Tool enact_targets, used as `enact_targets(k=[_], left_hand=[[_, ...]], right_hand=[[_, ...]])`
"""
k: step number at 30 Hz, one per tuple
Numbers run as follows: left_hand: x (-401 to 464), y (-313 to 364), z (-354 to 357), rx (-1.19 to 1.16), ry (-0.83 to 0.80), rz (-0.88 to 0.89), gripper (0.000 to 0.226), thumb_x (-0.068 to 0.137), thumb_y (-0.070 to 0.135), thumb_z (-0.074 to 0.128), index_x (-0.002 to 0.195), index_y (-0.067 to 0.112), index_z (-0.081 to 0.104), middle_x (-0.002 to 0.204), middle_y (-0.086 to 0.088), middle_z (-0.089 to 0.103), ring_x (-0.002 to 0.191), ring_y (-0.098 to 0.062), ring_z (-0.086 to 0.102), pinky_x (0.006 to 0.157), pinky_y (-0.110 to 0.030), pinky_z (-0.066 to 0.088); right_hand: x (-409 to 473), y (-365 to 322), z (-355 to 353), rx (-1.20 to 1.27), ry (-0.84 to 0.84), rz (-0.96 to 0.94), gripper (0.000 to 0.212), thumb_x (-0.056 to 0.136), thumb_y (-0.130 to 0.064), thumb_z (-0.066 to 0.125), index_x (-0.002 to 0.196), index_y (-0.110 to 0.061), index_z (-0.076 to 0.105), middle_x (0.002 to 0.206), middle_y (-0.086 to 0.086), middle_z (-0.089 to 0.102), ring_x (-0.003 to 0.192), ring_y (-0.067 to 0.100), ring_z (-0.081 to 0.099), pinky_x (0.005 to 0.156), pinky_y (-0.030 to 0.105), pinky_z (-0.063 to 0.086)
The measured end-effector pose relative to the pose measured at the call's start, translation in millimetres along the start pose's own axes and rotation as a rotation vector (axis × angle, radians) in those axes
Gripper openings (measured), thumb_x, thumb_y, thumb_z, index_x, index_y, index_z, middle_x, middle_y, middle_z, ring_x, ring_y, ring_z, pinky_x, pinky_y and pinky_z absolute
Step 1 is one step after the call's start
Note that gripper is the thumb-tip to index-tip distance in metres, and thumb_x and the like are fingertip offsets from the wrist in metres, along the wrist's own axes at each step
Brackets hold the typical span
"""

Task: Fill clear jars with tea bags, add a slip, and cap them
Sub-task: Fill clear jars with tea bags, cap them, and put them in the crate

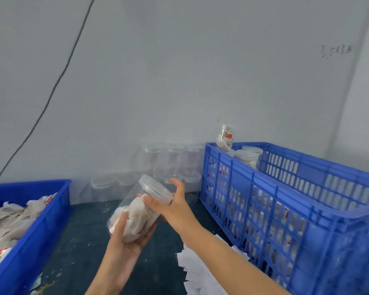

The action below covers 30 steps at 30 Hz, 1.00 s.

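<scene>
A person is holding a clear jar [134, 218] tilted in the air above a dark table [90, 248], its mouth pointing up and to the right. The left hand [124, 241] is cradling the jar from below, thumb lying across its side and fingers curling under it. The right hand [170, 203] is gripping the clear lid [156, 189], which is sitting on the jar's mouth, with the thumb against the lid's near edge and the fingers wrapping behind it. The two hands are close together, both on the same jar. Inside the jar, white tea bags [139, 220] with red tags are pressing against the wall. On the left, a blue bin [41, 226] is holding a heap of loose tea bags. On the right, a tall blue crate [307, 209] is holding capped, filled jars, and one filled jar [226, 137] is resting on its far corner. Empty jars [168, 160] are standing stacked against the grey wall behind the hands. White paper slips [200, 271] are lying scattered on the table just beside the crate, under the right forearm.
</scene>
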State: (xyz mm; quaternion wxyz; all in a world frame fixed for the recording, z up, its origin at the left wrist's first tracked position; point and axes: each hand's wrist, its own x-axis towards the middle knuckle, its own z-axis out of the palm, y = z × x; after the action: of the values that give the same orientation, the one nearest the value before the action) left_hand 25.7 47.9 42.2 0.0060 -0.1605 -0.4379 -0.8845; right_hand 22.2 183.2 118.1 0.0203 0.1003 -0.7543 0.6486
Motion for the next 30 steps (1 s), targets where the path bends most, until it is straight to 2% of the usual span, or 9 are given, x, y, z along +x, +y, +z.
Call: enact_targets(k=[5,10,12,15,18,21,23,27,30], left_hand=[[23.4,12.6,63.2,-0.050,-0.105,0.034,0.043,0.095,0.034,0.042,0.123,0.012,0.066,0.132,-0.018,0.060,0.121,-0.031,0.059,0.093,-0.040,0.054],[49.1,20.4,115.4,0.136,-0.182,0.040,0.059,0.090,0.040,0.058,0.138,0.007,0.050,0.134,-0.018,0.058,0.124,-0.034,0.056,0.098,-0.039,0.052],[63.6,19.0,130.3,0.217,-0.124,0.025,0.080,0.076,0.050,0.066,0.140,0.007,0.043,0.131,-0.017,0.060,0.118,-0.034,0.059,0.092,-0.039,0.050],[83.2,14.9,156.2,0.420,-0.060,0.069,0.073,0.074,0.062,0.071,0.124,0.013,0.051,0.110,0.001,0.070,0.103,-0.014,0.067,0.087,-0.032,0.048],[109.3,11.9,190.5,0.573,-0.076,0.142,0.056,0.065,0.062,0.064,0.101,0.020,0.054,0.079,0.014,0.065,0.072,0.008,0.062,0.070,-0.017,0.045],[140.7,-1.3,225.2,0.656,-0.180,0.210,0.058,0.078,0.049,0.064,0.128,0.027,0.044,0.107,-0.007,0.063,0.096,-0.012,0.064,0.082,-0.020,0.050],[161.2,-10.6,244.5,0.719,-0.237,0.242,0.066,0.085,0.036,0.068,0.140,0.030,0.033,0.118,-0.009,0.057,0.106,-0.017,0.059,0.089,-0.026,0.050],[194.8,-30.1,272.1,0.801,-0.336,0.228,0.095,0.085,0.010,0.073,0.150,0.036,0.009,0.115,0.001,0.049,0.097,-0.009,0.057,0.076,-0.019,0.050],[211.4,-48.8,283.6,0.971,-0.432,0.236,0.088,0.090,-0.007,0.055,0.151,0.037,0.009,0.130,-0.008,0.044,0.101,-0.024,0.060,0.073,-0.023,0.052]], right_hand=[[9.5,-30.8,-19.8,0.319,0.161,0.028,0.108,0.070,-0.039,0.083,0.147,-0.032,0.009,0.140,0.002,0.046,0.123,0.019,0.049,0.102,0.034,0.039],[13.8,-72.6,-53.4,0.391,0.292,0.009,0.089,0.068,-0.041,0.084,0.137,-0.019,0.032,0.121,0.000,0.057,0.105,0.014,0.057,0.075,0.025,0.044],[18.1,-88.7,-71.0,0.388,0.354,-0.011,0.085,0.069,-0.043,0.083,0.133,-0.018,0.034,0.119,0.000,0.057,0.102,0.014,0.058,0.082,0.030,0.049],[24.1,-112.0,-103.7,0.320,0.440,-0.073,0.087,0.069,-0.041,0.084,0.134,-0.015,0.032,0.126,0.007,0.054,0.109,0.021,0.056,0.098,0.040,0.048],[29.3,-131.2,-146.4,0.233,0.493,-0.164,0.080,0.069,-0.032,0.085,0.128,-0.013,0.035,0.119,0.008,0.056,0.104,0.022,0.059,0.092,0.040,0.051],[37.3,-139.8,-190.1,0.140,0.539,-0.191,0.080,0.069,-0.030,0.086,0.127,-0.013,0.033,0.117,0.008,0.056,0.097,0.020,0.058,0.086,0.036,0.053],[46.3,-137.5,-217.7,0.077,0.587,-0.188,0.083,0.070,-0.027,0.086,0.129,-0.012,0.030,0.122,0.009,0.052,0.102,0.020,0.057,0.083,0.034,0.053],[65.8,-120.0,-262.2,-0.009,0.661,-0.105,0.093,0.068,-0.018,0.086,0.136,-0.011,0.023,0.133,0.014,0.047,0.116,0.030,0.055,0.095,0.049,0.050],[77.3,-102.0,-284.2,-0.062,0.683,0.000,0.100,0.067,-0.016,0.087,0.140,-0.010,0.018,0.134,0.017,0.047,0.116,0.035,0.055,0.091,0.054,0.051]])
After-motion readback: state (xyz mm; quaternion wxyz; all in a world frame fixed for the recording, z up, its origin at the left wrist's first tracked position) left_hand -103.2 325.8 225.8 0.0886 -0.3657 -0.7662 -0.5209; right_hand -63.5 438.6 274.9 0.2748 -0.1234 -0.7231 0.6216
